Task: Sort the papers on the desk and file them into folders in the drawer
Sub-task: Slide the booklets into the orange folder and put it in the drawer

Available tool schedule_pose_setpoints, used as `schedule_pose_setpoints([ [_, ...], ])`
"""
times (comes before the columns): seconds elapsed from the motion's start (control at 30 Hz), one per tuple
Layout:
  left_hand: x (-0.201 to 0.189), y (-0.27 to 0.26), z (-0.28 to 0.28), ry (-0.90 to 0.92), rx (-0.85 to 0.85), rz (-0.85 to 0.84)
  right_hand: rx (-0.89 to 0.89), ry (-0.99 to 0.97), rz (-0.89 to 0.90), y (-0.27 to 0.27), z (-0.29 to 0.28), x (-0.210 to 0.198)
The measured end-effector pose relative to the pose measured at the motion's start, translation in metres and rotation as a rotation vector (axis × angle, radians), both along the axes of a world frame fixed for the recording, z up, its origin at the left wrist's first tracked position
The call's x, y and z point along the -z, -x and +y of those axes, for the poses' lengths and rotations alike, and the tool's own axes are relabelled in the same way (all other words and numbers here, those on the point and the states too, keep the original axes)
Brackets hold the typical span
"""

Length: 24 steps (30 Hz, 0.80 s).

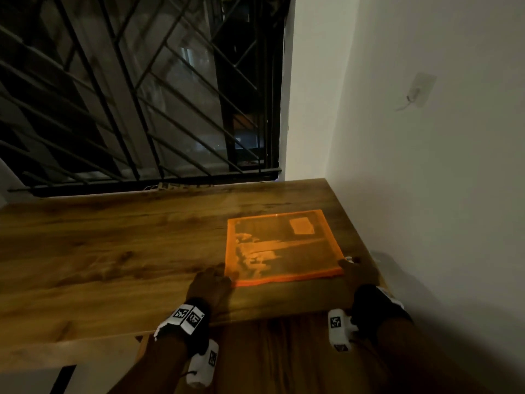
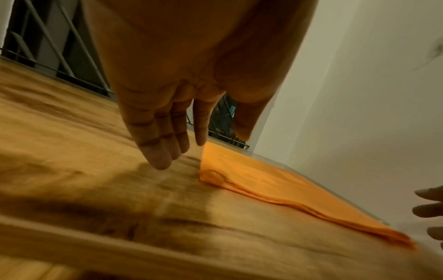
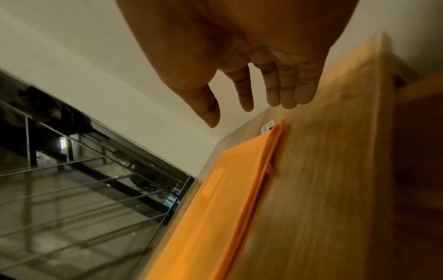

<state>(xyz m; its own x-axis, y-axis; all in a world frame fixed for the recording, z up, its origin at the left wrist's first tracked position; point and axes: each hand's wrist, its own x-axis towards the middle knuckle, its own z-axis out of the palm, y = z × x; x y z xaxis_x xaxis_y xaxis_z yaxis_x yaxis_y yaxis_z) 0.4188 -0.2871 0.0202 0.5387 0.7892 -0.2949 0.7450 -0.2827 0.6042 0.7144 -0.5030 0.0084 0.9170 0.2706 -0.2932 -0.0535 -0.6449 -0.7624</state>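
Observation:
A translucent orange folder [image 1: 279, 245] with papers showing through lies flat on the right part of the wooden desk [image 1: 113, 245]. My left hand [image 1: 211, 282] hovers at its near left corner, fingers straight and pointing down at the desk [image 2: 167, 144], holding nothing. My right hand [image 1: 359, 273] is at the folder's near right corner, fingers extended and spread [image 3: 263, 94], also holding nothing. From the wrist views the orange folder [image 2: 263, 181] [image 3: 227, 208] looks like a thin stack of layers. Neither hand clearly touches it.
A white wall [image 1: 426, 166] runs close along the desk's right edge. A barred window [image 1: 142, 95] stands behind the desk. A small white object [image 3: 267, 127] lies by the folder's right corner. Bare wood spreads to the left.

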Motion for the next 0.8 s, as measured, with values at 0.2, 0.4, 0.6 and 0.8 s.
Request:
schedule_pose_setpoints([
  [0.2,0.011,-0.044,0.017,-0.095,0.059,0.22,-0.187,0.301,-0.087,-0.031,0.037,0.01],
  [0.4,0.021,-0.067,0.029,-0.013,-0.106,0.183,-0.223,0.477,-0.112,-0.039,0.06,0.013],
  [0.6,0.024,-0.059,0.035,0.137,-0.245,-0.063,-0.297,0.364,-0.023,-0.054,0.056,0.026],
  [0.8,0.02,-0.029,0.017,0.332,-0.371,-0.354,-0.262,0.1,-0.039,-0.028,0.034,0.02],
])
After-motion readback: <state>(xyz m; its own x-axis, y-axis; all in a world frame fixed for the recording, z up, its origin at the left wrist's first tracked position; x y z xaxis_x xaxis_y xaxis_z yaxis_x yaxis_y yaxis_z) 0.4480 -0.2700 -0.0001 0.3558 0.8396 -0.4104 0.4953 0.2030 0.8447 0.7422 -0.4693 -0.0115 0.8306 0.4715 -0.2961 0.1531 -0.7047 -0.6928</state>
